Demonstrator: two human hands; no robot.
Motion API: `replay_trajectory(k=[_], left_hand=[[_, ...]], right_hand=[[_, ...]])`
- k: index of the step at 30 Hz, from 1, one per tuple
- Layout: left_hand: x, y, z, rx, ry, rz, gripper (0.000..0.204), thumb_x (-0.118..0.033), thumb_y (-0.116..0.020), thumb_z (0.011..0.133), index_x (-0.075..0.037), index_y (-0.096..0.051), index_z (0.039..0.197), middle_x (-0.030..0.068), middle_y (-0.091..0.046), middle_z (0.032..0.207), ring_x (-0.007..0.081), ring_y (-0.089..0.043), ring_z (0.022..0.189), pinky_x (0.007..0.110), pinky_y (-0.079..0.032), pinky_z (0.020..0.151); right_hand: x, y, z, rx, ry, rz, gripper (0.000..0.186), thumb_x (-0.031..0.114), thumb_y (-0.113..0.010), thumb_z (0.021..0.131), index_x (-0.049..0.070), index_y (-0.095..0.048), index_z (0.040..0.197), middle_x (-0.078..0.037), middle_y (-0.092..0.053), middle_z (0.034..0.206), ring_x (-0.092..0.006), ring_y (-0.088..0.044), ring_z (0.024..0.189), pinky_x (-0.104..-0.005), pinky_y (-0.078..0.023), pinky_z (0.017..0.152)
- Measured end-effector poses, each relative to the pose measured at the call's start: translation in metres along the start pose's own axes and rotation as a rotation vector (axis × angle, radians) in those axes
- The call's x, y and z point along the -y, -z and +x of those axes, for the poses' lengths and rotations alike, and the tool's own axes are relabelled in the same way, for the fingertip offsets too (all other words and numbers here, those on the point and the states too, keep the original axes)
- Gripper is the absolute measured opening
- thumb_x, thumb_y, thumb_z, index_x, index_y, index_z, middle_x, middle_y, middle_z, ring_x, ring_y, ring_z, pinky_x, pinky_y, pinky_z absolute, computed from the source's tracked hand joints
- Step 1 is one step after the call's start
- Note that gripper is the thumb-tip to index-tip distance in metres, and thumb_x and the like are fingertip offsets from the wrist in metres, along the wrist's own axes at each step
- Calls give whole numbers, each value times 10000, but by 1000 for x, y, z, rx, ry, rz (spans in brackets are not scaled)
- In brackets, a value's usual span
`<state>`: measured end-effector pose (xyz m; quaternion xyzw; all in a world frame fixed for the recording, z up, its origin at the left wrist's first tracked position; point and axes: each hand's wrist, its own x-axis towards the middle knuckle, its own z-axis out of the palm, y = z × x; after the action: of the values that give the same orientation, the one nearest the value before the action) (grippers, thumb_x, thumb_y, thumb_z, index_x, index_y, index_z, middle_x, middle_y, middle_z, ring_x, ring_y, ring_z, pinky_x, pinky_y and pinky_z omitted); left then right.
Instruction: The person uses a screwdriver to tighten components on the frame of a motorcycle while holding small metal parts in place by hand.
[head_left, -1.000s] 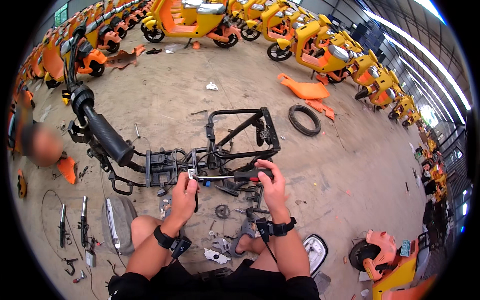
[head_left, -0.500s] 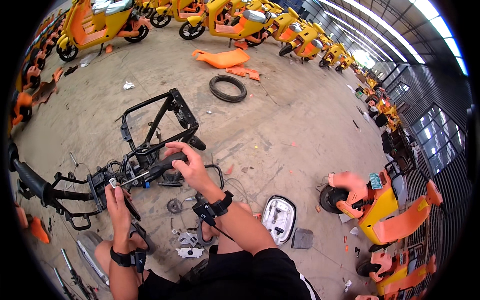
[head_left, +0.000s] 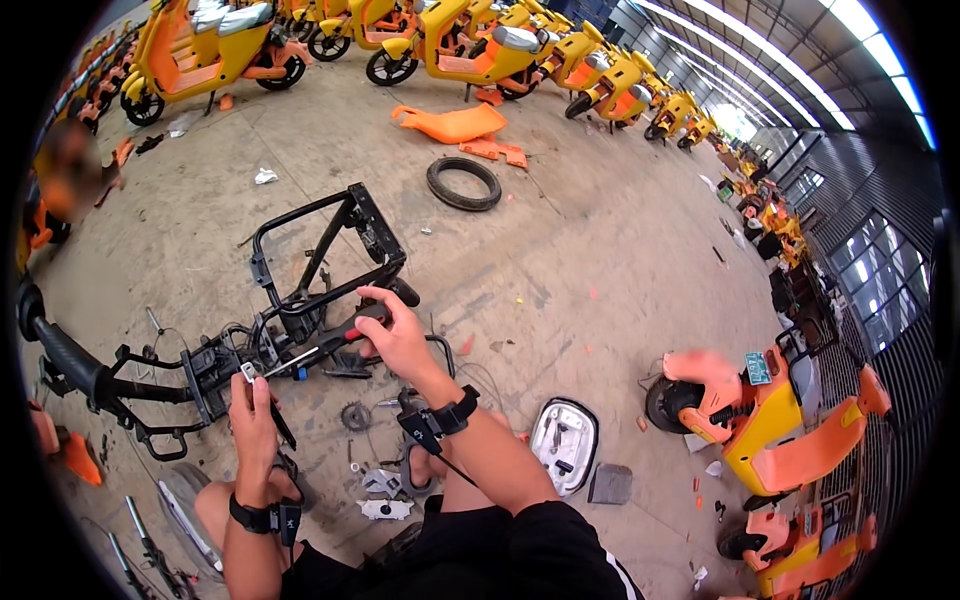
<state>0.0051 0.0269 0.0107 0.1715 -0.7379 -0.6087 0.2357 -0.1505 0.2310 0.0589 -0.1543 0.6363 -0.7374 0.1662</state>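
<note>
My left hand [head_left: 255, 420] grips a small silvery-white part [head_left: 249, 372], with a black piece hanging beside the fingers. My right hand [head_left: 400, 335] is closed round a black-and-red screwdriver [head_left: 350, 330], its shaft pointing down-left to that part; whether the tip touches it is hard to tell. Behind both hands lies a bare black scooter frame [head_left: 355, 225] with wiring and a handlebar grip [head_left: 75, 365] at the left. Loose on the floor below are a sprocket [head_left: 355, 415], metal brackets [head_left: 383, 483] and a white tray [head_left: 565, 445] holding small items.
Yellow scooters [head_left: 470, 60] stand in rows at the back, others [head_left: 765, 430] close on the right. A tire [head_left: 463, 182] and orange panels [head_left: 450, 122] lie on the floor [head_left: 600, 250] behind the frame. Fork tubes [head_left: 140, 530] and a grey bundle [head_left: 185, 520] are at lower left.
Over the last second the view has swung right, so frame and hands appear further left. The screwdriver, level earlier, now slants. Since half a second ago little has shifted; both hands keep their holds.
</note>
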Motion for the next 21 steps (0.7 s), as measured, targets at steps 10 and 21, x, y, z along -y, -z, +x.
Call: replay_trajectory(k=[10, 21], left_hand=[[-4, 4, -2, 15, 9, -9, 262, -295, -479, 1021, -46, -486, 939, 20, -515, 698, 97, -500, 640, 256, -404, 592], [-6, 1, -2, 0, 35, -32, 248, -274, -505, 1010, -42, -498, 923, 19, -527, 705, 85, -508, 644, 246, -406, 588]], right_hand=[[-8, -3, 2, 2, 104, 35, 418, 306, -654, 913, 66, -536, 1235, -18, -577, 821, -76, -539, 581, -243, -486, 508], [-11, -3, 1, -36, 194, -41, 415, 243, -666, 911, 33, -512, 1234, -22, -589, 852, -69, -556, 590, -222, -453, 482]])
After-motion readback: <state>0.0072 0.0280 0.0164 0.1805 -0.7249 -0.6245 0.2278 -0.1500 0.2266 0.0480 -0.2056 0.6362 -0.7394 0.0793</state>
